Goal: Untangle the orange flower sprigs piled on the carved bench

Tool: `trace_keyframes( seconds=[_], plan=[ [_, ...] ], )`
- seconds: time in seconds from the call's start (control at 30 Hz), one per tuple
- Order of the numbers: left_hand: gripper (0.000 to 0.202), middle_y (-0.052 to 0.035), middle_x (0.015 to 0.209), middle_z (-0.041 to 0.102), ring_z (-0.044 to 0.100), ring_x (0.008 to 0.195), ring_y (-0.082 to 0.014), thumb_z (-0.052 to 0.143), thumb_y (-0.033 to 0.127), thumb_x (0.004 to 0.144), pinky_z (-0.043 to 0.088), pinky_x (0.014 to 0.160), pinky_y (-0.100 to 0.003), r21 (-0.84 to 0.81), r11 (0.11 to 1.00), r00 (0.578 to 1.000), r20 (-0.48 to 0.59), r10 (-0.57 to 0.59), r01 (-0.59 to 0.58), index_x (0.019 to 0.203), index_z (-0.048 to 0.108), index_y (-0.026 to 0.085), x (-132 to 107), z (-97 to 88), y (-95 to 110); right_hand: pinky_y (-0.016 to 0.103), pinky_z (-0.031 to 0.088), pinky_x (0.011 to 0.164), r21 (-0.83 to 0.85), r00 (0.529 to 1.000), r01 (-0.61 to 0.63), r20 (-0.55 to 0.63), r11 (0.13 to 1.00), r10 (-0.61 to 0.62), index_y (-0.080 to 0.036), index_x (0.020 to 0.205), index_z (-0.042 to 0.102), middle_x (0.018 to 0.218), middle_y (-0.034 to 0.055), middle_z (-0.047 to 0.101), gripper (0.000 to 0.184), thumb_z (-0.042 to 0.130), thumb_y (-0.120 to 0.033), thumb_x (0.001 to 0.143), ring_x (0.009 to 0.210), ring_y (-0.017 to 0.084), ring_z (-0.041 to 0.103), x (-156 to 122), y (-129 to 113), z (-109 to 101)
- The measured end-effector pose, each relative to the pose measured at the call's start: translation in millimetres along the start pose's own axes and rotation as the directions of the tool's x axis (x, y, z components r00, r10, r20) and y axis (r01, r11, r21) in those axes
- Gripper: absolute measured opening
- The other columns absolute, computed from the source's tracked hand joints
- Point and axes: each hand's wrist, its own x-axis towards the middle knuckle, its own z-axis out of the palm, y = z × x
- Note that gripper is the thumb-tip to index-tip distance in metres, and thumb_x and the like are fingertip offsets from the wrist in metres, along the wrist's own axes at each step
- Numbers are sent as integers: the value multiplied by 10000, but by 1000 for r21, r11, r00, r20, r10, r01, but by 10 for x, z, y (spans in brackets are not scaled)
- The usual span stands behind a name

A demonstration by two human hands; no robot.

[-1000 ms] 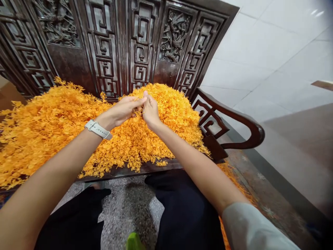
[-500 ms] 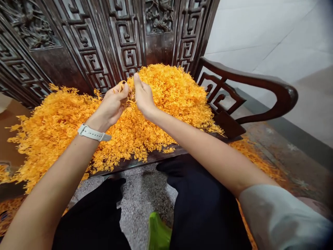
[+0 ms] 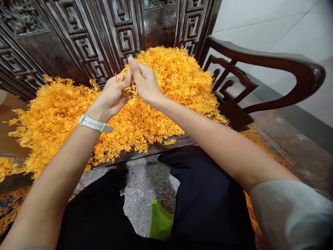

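My left hand [image 3: 113,93] is closed in a pinch on an orange plastic sprig [image 3: 127,89], whose thin strands stick out between thumb and fingers. Close against it, my right hand [image 3: 147,82] has its thumb pointing up and its fingers curled away from view. What the right fingers hold is hidden, though orange strands reach up to them. Both hands are held over a big heap of orange plastic sprigs [image 3: 179,90], which look like small branching flower parts. A pale watch strap [image 3: 92,123] is round my left wrist.
The heap lies on a dark wooden bench [image 3: 156,148] with a carved back [image 3: 101,38] and a curved armrest [image 3: 281,62] at right. More orange pieces [image 3: 262,144] are scattered on the floor. A green plastic object [image 3: 160,220] is between my legs.
The view has tilted slightly, so the bench sits higher in the picture. My right thumb has leaned toward the left hand, and the orange strands in the left pinch have shifted.
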Motion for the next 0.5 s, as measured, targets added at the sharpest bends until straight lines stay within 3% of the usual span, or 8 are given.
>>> trace_keyframes(
  seconds=[0.13, 0.3, 0.43, 0.5],
  plan=[
    [218, -64, 912, 679, 730, 976, -242, 736, 386, 974, 559, 736, -290, -33, 998, 998, -50, 43, -45, 946, 640, 192, 44, 41, -61, 311, 391, 688, 56, 996, 15, -83, 998, -11, -254, 673, 313, 666, -6, 433, 656, 347, -815, 1013, 705, 154, 454, 55, 4, 55],
    [262, -20, 725, 546, 678, 747, -165, 698, 324, 981, 494, 600, -240, -27, 999, 999, 8, 35, -35, 793, 572, 192, 40, 39, -5, 266, 407, 685, 93, 998, 6, -56, 996, -1, -224, 675, 368, 667, -19, 457, 552, 376, -533, 1133, 681, 121, 478, 63, -90, 99],
    [276, 6, 665, 438, 564, 595, -110, 687, 173, 929, 400, 523, -217, -51, 999, 1000, 27, 13, -12, 729, 497, 185, -14, 31, 83, 266, 432, 677, 157, 996, 81, 26, 984, -86, -207, 648, 450, 656, -6, 542, 590, 383, -539, 1130, 650, 114, 514, 25, -196, 67],
    [273, 15, 654, 416, 472, 517, -77, 655, 85, 902, 352, 488, -209, -81, 997, 999, 37, -4, 7, 715, 482, 180, -43, 32, 119, 267, 422, 618, 218, 996, 34, 68, 975, -50, -205, 653, 487, 630, -1, 563, 616, 373, -593, 1117, 600, 110, 502, -3, -233, 50]
  ],
)
